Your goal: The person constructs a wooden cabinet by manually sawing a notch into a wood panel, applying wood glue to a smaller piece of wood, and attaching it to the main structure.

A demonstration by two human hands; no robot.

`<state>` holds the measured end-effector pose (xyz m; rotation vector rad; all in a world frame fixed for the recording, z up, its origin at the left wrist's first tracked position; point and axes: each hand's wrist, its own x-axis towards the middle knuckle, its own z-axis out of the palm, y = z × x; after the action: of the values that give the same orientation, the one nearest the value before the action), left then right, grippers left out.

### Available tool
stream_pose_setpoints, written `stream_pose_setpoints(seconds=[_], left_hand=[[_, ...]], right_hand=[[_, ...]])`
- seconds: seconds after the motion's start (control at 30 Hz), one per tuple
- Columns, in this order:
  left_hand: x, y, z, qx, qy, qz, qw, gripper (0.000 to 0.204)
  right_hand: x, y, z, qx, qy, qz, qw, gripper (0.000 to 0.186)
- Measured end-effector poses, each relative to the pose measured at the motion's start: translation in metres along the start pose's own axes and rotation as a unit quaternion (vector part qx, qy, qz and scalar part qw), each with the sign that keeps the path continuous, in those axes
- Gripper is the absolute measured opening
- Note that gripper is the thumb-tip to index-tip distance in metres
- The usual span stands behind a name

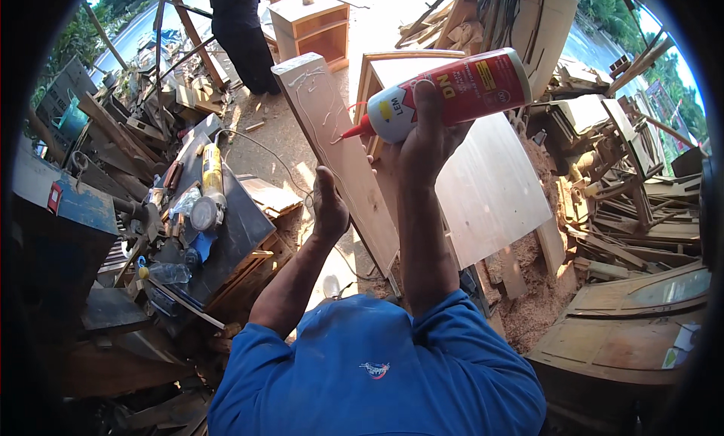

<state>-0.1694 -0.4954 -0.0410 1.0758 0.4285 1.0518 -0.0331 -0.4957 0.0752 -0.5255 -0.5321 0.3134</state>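
My right hand (428, 145) is wrapped round a red and white glue bottle (486, 87), tilted with its red nozzle down to the left. The nozzle tip is at the face of a long pale wooden board (354, 176). Thin wavy lines of glue (308, 89) run over the board's far part and along its left side. My left hand (329, 208) grips the board's left edge with the thumb up; its other fingers are mostly hidden. To the right of the board lies a wide pale wooden panel (494, 187), partly behind my right arm.
A yellow angle grinder (212, 176) and a clear plastic bottle (167, 273) lie on a dark tabletop (245, 221) to the left. Ahead, a person in dark clothes (240, 36) stands beside a small wooden cabinet (313, 29). Scrap wood (641, 232) and sawdust (532, 315) lie to the right.
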Motion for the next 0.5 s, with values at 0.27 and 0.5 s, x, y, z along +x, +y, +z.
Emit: stream_pose_setpoints(seconds=[0.27, 0.5], left_hand=[[0.013, -0.042, -0.027, 0.106, 0.138, 0.052, 0.983, 0.081], [0.014, -0.023, -0.018, 0.017, 0.110, 0.052, 0.992, 0.090]], right_hand=[[-0.025, -0.013, -0.015, 0.017, -0.010, 0.059, 0.998, 0.060], [-0.010, 0.000, -0.029, -0.051, 0.007, 0.015, 0.999, 0.063]])
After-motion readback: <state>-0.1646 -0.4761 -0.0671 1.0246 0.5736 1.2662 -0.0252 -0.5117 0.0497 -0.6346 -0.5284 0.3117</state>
